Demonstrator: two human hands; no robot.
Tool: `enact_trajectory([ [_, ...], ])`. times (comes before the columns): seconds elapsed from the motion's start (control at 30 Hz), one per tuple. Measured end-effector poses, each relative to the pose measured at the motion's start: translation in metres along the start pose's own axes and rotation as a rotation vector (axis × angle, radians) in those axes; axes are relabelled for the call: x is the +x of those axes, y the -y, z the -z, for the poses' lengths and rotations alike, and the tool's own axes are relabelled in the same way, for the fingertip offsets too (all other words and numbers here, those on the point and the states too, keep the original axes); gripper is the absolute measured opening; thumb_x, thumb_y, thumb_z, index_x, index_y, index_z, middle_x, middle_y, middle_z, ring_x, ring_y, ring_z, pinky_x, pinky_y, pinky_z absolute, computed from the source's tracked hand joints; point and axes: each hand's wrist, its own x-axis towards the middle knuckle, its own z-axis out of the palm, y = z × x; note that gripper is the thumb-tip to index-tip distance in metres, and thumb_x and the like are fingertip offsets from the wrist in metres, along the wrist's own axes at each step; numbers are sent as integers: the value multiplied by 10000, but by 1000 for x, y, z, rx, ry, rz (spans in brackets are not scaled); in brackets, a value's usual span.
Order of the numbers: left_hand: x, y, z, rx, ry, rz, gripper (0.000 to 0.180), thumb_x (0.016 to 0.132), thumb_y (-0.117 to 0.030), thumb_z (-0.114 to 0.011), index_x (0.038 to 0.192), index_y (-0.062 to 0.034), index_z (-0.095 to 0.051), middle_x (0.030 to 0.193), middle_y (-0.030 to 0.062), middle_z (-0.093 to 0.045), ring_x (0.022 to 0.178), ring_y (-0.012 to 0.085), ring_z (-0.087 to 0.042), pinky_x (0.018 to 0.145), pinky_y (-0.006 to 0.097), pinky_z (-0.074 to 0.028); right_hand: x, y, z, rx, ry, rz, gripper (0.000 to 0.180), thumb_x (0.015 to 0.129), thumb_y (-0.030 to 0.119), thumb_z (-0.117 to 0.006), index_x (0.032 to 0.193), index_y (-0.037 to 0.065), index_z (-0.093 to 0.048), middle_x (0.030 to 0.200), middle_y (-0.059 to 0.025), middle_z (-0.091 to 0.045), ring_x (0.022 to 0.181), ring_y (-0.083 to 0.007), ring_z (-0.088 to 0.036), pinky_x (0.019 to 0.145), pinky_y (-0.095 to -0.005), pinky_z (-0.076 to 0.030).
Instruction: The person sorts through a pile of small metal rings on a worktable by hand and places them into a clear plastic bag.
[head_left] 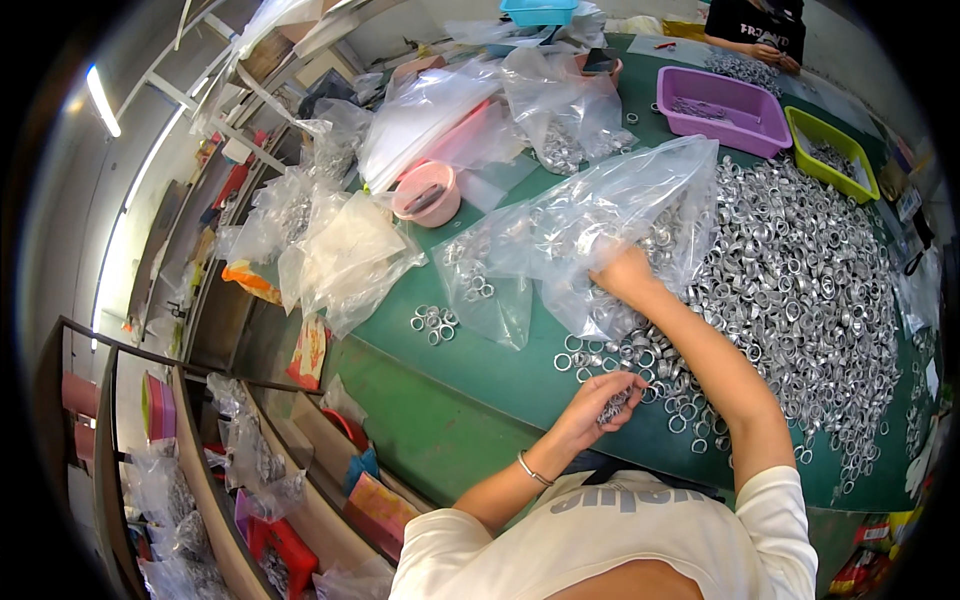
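Observation:
My left hand (602, 402) is closed, palm up, around several small silvery metal rings (614, 404) close to the table's near edge. My right hand (625, 274) reaches forward to a large clear plastic bag (570, 235). Its fingertips are lost in the plastic, so what they grip does not show. Similar rings (663, 240) show through the bag's right side. To the right of my right forearm spreads a big heap of loose silvery rings (790, 290). A smaller cluster of rings (434, 322) lies apart on the left, beside another clear bag (500, 305).
Beyond the heap stand a purple basin (722, 112) and a lime-green basin (832, 155). A pink bucket (428, 195) and more plastic bags (350, 255) crowd the green table's (475, 385) left side. Shelving (215, 470) stands at lower left. Across the table sits another person (757, 35).

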Motion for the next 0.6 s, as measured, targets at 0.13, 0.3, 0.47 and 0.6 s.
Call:
enact_trajectory([
  [0.13,1,2,0,-26,23,-10,233,918,-214,-487,971,-7,-579,710,35,-540,455,73,-421,368,188,-293,4,-4,-2,-185,119,212,118,721,147,-602,804,90,-663,821,-143,-643,785,-316,-634,674,-421,-506],
  [0.3,-4,1,3,-107,49,-64,267,927,-249,-469,1017,-17,-566,759,23,-542,524,78,-461,397,190,-312,3,-4,13,-14,10,223,82,735,115,-602,792,82,-652,739,-119,-642,703,-294,-633,618,-390,-498],
  [0.47,-9,-2,14,-470,-62,-130,347,930,-277,-438,1161,-29,-513,986,107,-605,888,211,-602,670,282,-532,-42,16,71,1179,319,-390,160,762,62,-558,915,71,-605,639,-66,-611,541,-148,-611,469,-259,-453],
  [0.6,-12,-11,-2,-594,-62,-84,317,936,-309,-418,1093,-66,-548,1114,97,-565,1045,232,-547,915,403,-441,-107,49,86,842,205,120,276,712,8,-545,986,27,-568,758,-88,-612,589,-114,-559,565,-268,-470],
])
